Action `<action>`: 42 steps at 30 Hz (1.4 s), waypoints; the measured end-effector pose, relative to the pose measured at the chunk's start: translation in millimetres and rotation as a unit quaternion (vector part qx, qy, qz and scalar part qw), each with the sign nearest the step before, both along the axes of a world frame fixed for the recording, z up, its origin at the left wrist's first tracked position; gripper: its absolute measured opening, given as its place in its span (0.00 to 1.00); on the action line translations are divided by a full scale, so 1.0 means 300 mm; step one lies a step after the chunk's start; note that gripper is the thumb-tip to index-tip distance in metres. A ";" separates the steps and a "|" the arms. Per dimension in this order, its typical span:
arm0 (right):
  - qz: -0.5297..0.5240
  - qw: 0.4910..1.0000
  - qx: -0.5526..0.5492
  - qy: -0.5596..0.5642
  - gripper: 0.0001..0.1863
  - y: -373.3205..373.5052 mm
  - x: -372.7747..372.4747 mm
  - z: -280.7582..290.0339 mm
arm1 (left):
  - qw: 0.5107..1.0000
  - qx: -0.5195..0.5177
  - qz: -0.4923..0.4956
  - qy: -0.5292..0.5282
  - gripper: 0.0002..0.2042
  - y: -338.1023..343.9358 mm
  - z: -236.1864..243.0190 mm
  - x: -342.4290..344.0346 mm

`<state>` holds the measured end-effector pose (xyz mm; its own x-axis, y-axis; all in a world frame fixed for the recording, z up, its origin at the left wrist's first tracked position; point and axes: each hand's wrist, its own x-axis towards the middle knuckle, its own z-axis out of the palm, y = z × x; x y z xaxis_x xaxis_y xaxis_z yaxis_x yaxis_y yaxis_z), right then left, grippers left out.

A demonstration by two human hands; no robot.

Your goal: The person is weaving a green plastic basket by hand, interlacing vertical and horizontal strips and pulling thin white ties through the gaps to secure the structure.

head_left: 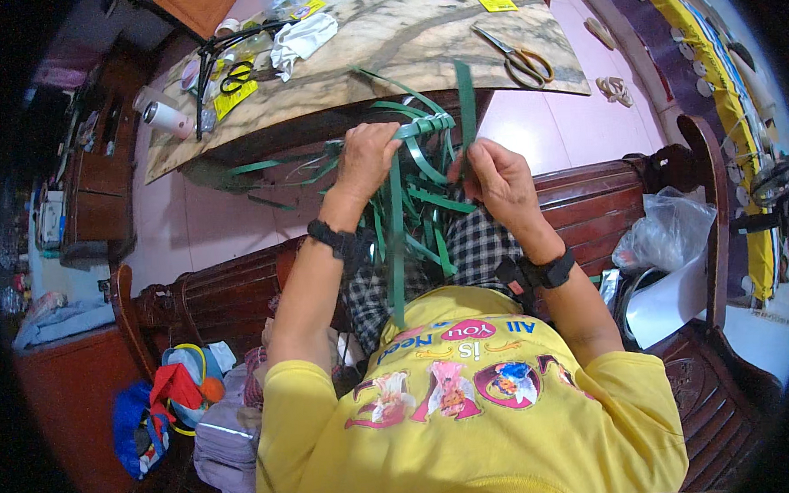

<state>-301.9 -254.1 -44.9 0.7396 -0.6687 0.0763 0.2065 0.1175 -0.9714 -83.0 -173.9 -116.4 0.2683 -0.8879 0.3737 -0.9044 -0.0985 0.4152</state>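
Note:
Over my lap, a bundle of flat green plastic strips [425, 124] is partly woven together at its top, with loose ends hanging down and sticking out to the left. My left hand [370, 159] is closed around the left end of the woven part. One long strip [396, 246] hangs below that hand toward my yellow shirt. Pinched between the thumb and fingers of my right hand [496, 180] is another green strip [466, 96], which stands upright above the hand. The right hand is just to the right of the woven part.
Ahead stands a marble-topped table [405, 37] bearing large scissors [518, 60], small black scissors [236, 76], a white cloth [303, 45], a black tripod [206, 70] and a white tumbler [168, 120]. A clear plastic bag [668, 233] lies on the wooden bench [584, 201] to my right.

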 end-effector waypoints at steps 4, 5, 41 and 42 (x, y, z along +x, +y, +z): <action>0.027 0.992 -0.024 0.119 0.21 -0.004 -0.104 -0.033 | 0.997 -0.041 -0.029 -0.058 0.15 0.024 0.043 -0.102; 0.035 0.989 -0.005 0.146 0.23 0.005 -0.130 -0.030 | 0.996 -0.046 -0.032 -0.075 0.16 0.029 0.065 -0.133; 0.231 0.907 0.249 0.248 0.24 -0.002 -0.179 -0.076 | 0.995 -0.002 -0.053 -0.090 0.11 0.116 0.118 -0.305; 0.229 0.902 0.260 0.256 0.25 0.000 -0.181 -0.077 | 0.995 -0.001 -0.052 -0.089 0.11 0.118 0.120 -0.309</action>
